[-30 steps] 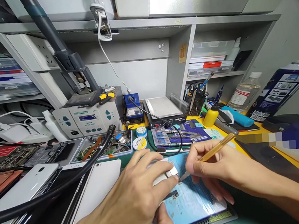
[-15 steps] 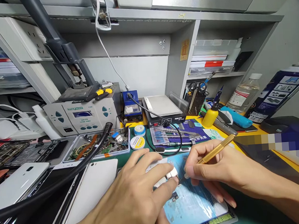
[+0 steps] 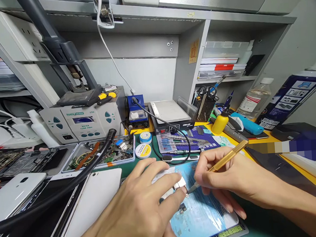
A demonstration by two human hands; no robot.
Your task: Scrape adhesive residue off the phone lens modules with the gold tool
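- Gold-handled tool (image 3: 228, 157) slants down over a blue-topped pad (image 3: 203, 218), its narrow tip just beside a small white piece (image 3: 180, 183) lying on the pad.
- Right hand (image 3: 223, 175): fingers grasp the tool like a pen, the lower ones curled near the pad's right side.
- Left hand (image 3: 144, 202): fingers spread over the pad, two at the white piece; whether they pinch or merely press it cannot be told.
- Most exposed, seemingly, is the left index fingertip: too hard a push could skid the tip into it, or flick the piece away should the left fingers slacken.
- Nearby on the pad, a small dark part (image 3: 182, 208) could be swept aside by a brushing finger.
- Farther out on the green-covered counter (image 3: 262, 221): a round tin (image 3: 143, 151), a tray (image 3: 134, 150) of circuit parts, and a black hose (image 3: 68, 191) at left.
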